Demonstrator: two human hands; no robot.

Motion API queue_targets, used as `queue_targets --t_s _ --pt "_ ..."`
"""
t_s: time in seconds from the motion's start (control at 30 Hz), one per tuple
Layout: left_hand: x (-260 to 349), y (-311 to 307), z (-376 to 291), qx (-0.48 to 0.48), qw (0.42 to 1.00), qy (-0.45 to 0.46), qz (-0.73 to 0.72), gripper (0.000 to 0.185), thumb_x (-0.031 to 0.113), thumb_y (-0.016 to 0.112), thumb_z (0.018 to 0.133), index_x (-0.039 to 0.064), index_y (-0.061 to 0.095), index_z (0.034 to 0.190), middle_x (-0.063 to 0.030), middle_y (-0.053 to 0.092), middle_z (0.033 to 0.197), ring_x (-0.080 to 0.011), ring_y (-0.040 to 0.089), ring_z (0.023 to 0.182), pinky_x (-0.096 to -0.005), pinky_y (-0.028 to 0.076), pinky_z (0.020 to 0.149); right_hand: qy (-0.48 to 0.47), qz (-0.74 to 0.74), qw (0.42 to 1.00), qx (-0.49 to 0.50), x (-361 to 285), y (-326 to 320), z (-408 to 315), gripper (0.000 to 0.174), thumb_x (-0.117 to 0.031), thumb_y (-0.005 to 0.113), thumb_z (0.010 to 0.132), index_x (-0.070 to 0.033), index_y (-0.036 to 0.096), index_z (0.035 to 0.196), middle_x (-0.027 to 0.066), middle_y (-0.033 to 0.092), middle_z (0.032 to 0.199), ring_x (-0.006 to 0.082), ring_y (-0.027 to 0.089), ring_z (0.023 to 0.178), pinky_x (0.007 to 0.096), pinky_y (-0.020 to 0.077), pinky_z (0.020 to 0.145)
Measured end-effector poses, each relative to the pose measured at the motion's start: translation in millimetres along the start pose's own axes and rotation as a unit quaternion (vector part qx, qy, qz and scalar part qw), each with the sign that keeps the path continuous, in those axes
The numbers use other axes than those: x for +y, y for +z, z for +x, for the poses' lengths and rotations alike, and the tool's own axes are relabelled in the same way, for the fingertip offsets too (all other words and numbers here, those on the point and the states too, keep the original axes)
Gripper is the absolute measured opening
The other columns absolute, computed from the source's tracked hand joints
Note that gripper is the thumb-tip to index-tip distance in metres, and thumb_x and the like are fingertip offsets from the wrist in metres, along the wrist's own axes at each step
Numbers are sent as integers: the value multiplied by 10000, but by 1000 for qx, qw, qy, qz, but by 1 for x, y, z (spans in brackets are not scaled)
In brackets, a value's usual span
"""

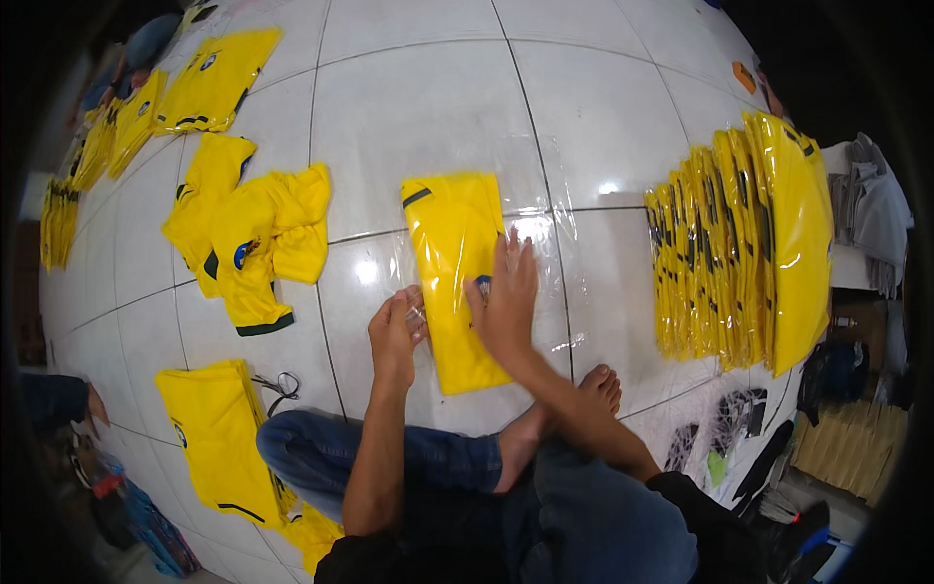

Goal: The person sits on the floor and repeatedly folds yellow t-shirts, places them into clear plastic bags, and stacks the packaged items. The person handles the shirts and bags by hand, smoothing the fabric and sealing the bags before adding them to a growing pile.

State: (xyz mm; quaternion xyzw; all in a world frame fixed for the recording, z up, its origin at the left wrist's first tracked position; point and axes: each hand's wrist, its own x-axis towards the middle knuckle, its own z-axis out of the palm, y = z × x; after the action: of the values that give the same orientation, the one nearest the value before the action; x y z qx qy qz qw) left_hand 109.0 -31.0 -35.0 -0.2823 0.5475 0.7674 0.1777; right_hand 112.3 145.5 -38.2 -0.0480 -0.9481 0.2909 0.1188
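Observation:
A folded yellow shirt (pixel 456 314) with a dark green stripe and a round blue badge lies lengthwise on the floor before me. It is inside a clear plastic bag (pixel 562 292), whose loose film spreads out mainly on the right. At the shirt's left edge, my left hand (pixel 394 328) pinches the film between thumb and fingers. My right hand (pixel 507 296) rests over the shirt's right side with fingers apart, partly covering the badge.
Bagged yellow shirts (pixel 715 248) stand in a row at right. Loose shirts (pixel 252 233) lie crumpled at left, above a folded stack (pixel 211 438) and a black cord (pixel 281 387). More packed shirts (pixel 211 84) and other people are at the upper left. My bare foot (pixel 602 387) is close by.

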Motion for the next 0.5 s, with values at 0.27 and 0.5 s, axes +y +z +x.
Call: queue_targets --t_s 0.27,0.5 --pt "4 -4 -12 25 997 0 -73 480 369 459 1146 -37 569 1376 -211 698 1247 -310 736 1042 -391 625 919 -89 -94 985 -117 8 1 -15 750 -368 580 1045 28 324 1629 238 254 1724 451 193 1603 625 144 1281" --pt "-5 24 -33 166 904 286 272 427 228 593 1077 -30 533 1412 -183 670 1217 -327 669 1082 -450 531 956 -135 -39 985 -101 67 -52 -8 734 -333 631 1029 53 360 1592 255 262 1708 470 227 1584 611 202 1275"
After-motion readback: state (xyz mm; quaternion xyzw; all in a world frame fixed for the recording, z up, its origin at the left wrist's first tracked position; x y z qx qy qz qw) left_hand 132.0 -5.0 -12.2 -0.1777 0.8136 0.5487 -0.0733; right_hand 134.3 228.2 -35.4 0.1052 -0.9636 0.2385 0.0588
